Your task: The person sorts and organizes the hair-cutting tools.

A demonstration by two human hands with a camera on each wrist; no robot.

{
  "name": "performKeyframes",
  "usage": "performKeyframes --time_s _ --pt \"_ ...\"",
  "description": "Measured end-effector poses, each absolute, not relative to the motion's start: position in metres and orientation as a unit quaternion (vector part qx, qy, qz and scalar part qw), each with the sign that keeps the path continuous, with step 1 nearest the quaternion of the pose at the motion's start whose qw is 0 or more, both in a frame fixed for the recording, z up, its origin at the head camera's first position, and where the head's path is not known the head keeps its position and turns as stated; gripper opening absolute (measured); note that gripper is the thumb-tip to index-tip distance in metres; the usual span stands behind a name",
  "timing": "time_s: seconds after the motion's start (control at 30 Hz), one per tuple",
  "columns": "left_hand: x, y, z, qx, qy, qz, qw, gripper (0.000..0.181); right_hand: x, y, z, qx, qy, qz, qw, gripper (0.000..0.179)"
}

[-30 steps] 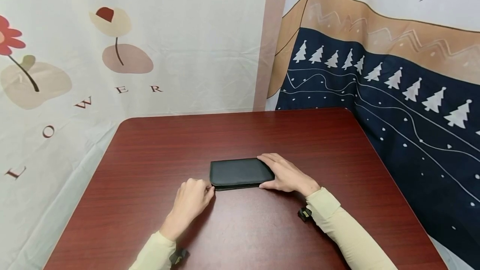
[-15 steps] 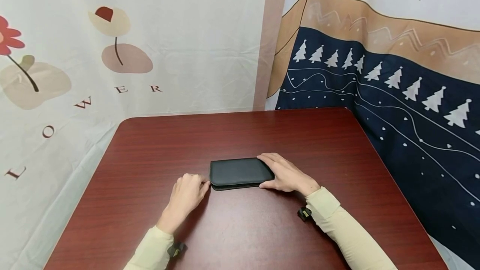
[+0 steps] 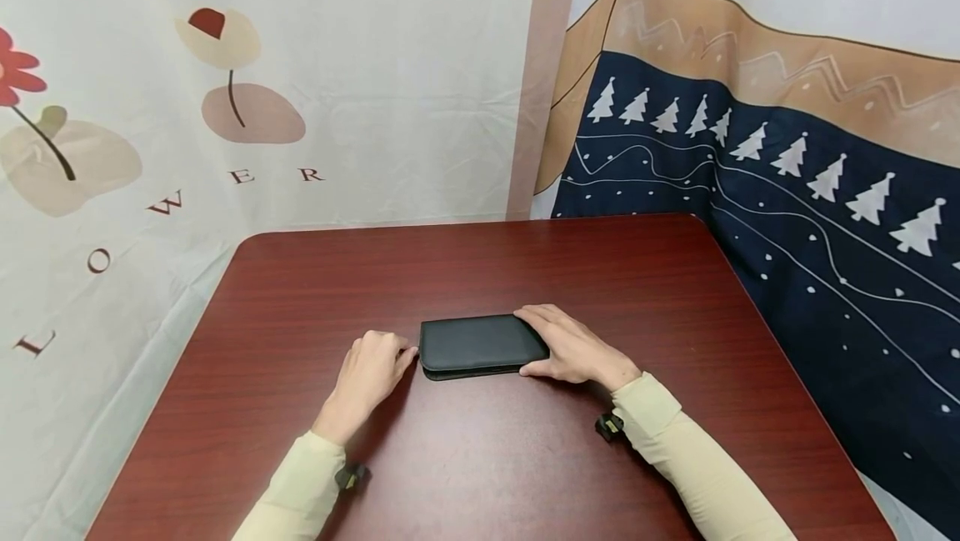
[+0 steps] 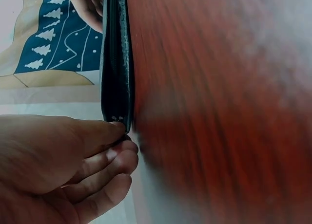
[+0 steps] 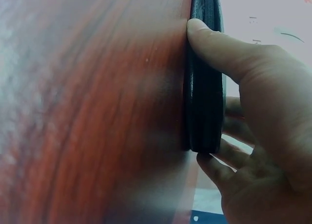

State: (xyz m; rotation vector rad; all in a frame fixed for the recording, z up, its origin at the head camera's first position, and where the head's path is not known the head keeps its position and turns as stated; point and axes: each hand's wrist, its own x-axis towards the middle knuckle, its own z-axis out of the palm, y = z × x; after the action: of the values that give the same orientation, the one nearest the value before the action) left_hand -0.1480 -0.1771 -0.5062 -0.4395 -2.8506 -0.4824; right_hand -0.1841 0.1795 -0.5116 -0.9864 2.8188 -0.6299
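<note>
A black zip-around wallet [image 3: 480,345] lies flat on the table. My right hand [image 3: 573,349] grips its right end, thumb on the front edge and fingers reaching over to the far edge. At the wallet's left end, my left hand [image 3: 367,374] pinches a small dark zipper pull [image 4: 127,137] between thumb and curled fingers, which mostly cover it. In the left wrist view, a dark gap runs between the wallet's two halves along the front edge. Zipper teeth [image 5: 209,9] show past my right thumb in the right wrist view.
The reddish-brown wooden table [image 3: 480,474] has rounded far corners. A pale printed cloth [image 3: 405,91] hangs behind it, and a navy cloth with white trees [image 3: 795,216] hangs along the right side. Dark wrist devices [image 3: 609,426] sit below both cuffs.
My left hand has moved away from me, from the wallet's front left corner up along its left edge. The right hand and the wallet have stayed in place.
</note>
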Motion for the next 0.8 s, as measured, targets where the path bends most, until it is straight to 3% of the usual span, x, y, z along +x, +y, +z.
performKeyframes --time_s 0.17,0.8 --pt "-0.154 -0.179 -0.509 -0.169 -0.966 -0.156 0.120 0.044 -0.185 0.180 -0.512 -0.327 0.922 -0.205 0.042 0.093" --pt "-0.178 -0.187 -0.512 -0.186 -0.966 -0.125 0.129 0.030 -0.186 0.178 -0.510 -0.330 0.921 -0.204 0.046 0.092"
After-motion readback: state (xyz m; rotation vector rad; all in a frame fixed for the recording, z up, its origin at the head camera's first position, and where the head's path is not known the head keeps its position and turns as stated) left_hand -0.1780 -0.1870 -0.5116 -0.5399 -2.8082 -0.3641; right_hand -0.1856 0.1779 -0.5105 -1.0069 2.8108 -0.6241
